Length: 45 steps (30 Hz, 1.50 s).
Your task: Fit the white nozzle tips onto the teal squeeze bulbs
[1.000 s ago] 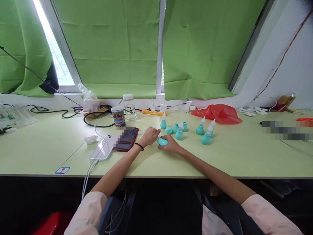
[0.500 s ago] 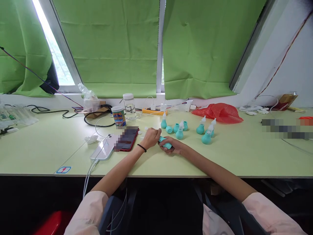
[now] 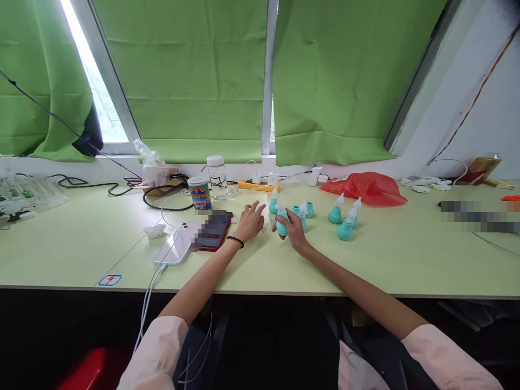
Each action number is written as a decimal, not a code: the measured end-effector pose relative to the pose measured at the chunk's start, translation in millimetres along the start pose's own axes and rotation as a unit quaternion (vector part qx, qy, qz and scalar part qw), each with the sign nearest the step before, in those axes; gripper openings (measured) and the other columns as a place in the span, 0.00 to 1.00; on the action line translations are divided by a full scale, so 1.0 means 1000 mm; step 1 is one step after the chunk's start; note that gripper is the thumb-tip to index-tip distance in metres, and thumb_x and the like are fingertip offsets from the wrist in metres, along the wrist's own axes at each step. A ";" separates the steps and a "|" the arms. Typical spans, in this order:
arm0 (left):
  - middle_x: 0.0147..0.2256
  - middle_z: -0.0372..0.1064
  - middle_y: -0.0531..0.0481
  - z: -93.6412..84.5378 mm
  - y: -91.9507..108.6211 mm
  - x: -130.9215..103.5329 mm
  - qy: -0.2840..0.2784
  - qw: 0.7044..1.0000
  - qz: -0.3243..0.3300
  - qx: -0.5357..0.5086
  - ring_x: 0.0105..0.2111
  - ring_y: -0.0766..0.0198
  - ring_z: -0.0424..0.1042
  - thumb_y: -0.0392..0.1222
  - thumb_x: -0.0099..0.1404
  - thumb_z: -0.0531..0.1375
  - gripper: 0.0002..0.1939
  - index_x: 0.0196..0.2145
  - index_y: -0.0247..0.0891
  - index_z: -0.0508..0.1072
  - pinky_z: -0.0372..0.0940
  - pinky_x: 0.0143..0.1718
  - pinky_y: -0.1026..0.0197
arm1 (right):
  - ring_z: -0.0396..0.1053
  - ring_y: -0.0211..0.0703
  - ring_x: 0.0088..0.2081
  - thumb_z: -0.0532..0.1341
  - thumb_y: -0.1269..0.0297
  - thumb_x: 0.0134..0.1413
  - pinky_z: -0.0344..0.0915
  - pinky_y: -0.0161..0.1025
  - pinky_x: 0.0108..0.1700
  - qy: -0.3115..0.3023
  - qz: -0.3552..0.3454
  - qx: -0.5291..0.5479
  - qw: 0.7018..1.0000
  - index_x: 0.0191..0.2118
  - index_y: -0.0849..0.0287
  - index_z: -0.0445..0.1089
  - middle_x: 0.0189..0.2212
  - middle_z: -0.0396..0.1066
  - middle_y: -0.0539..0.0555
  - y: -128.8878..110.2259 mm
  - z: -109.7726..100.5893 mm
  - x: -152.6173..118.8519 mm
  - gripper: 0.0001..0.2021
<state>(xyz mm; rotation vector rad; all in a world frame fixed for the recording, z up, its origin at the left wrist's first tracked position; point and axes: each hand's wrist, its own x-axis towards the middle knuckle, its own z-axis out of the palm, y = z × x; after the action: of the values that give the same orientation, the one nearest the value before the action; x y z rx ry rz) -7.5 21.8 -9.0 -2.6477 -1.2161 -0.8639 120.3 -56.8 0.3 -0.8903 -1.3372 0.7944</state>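
Observation:
In the head view my right hand (image 3: 296, 232) is wrapped round a teal bulb nasal aspirator (image 3: 281, 225), held upright with its clear nozzle pointing up. My left hand (image 3: 250, 222), a black band on its wrist, is spread over the table and holds nothing. Small clear pieces (image 3: 266, 221) lie just right of its fingers, partly hidden. Behind the hands stands another aspirator with a nozzle (image 3: 273, 206). An open teal bulb without a nozzle (image 3: 310, 209) sits right of it, among others partly covered by my right hand. Farther right is a group of aspirators with nozzles (image 3: 345, 229).
Left of my left hand lie a dark phone with a red case (image 3: 221, 230) and a pale phone (image 3: 174, 246) with white cables. A printed canister (image 3: 200, 194) and a clear jar (image 3: 218, 179) stand behind. A red plastic bag (image 3: 365, 188) lies at the back right.
My hands have parted. The left has opened and shifted slightly away from the bulb; the right has raised and turned the bulb upright, and a clear nozzle now shows on top.

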 end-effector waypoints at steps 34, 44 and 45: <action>0.23 0.69 0.45 0.012 -0.011 0.004 0.023 0.931 -0.176 -0.319 0.33 0.57 0.67 0.25 0.39 0.56 0.09 0.21 0.32 0.72 0.58 0.38 0.56 | 0.51 0.32 0.19 0.52 0.59 0.43 0.47 0.31 0.21 -0.019 0.020 -0.317 0.948 0.17 0.58 0.50 0.14 0.53 0.45 0.025 0.001 -0.001 0.13; 0.28 0.70 0.45 -0.009 -0.005 0.011 0.072 0.787 -0.210 -0.576 0.29 0.63 0.69 0.36 0.43 0.61 0.12 0.29 0.31 0.71 0.63 0.34 0.59 | 0.51 0.32 0.19 0.54 0.61 0.41 0.46 0.31 0.21 -0.021 0.035 -0.322 0.946 0.16 0.59 0.52 0.13 0.53 0.45 0.018 0.003 -0.002 0.12; 0.29 0.70 0.45 -0.012 -0.005 0.011 0.058 0.739 -0.216 -0.636 0.30 0.63 0.69 0.36 0.43 0.62 0.13 0.31 0.31 0.71 0.63 0.35 0.59 | 0.51 0.32 0.18 0.54 0.61 0.41 0.45 0.31 0.21 -0.021 0.034 -0.319 0.947 0.16 0.59 0.52 0.13 0.53 0.45 0.018 0.003 -0.002 0.12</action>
<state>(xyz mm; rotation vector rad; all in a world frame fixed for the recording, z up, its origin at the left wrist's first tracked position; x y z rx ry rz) -10.2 28.6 5.9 -2.9649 -1.5529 -2.7216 117.3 -49.8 -16.6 -1.4360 -1.6423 0.4253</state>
